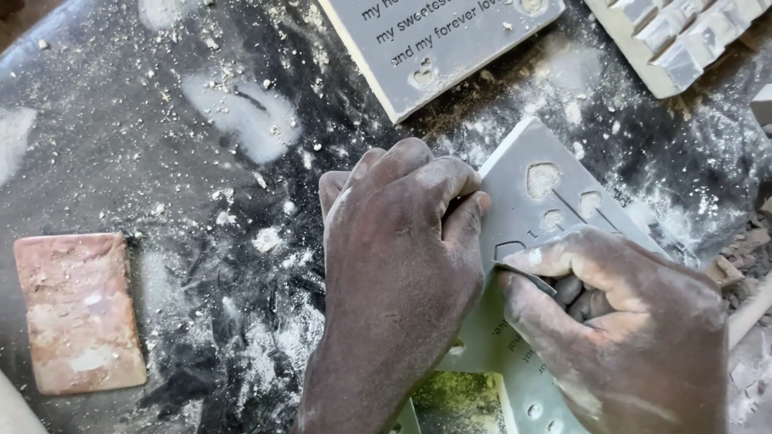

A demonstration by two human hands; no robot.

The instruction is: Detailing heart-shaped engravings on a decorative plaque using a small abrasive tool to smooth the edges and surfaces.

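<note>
A pale grey plaster plaque [555, 201] with carved hollows and engraved lettering lies tilted on a dark, dusty work surface. My left hand [398, 265] presses down on the plaque's left edge, fingers curled over it. My right hand [627, 329], coated in white dust, pinches a thin dark metal carving blade [527, 277] whose tip rests on the plaque's face near a small cut shape. Much of the plaque is hidden beneath both hands.
Another grey lettered plaque [434, 40] lies at the top centre, and a white ribbed mould block [683, 36] at the top right. A pinkish rectangular slab [76, 309] sits at the left. White dust and chips [241, 112] cover the black surface; rubble [744, 249] lies at the right.
</note>
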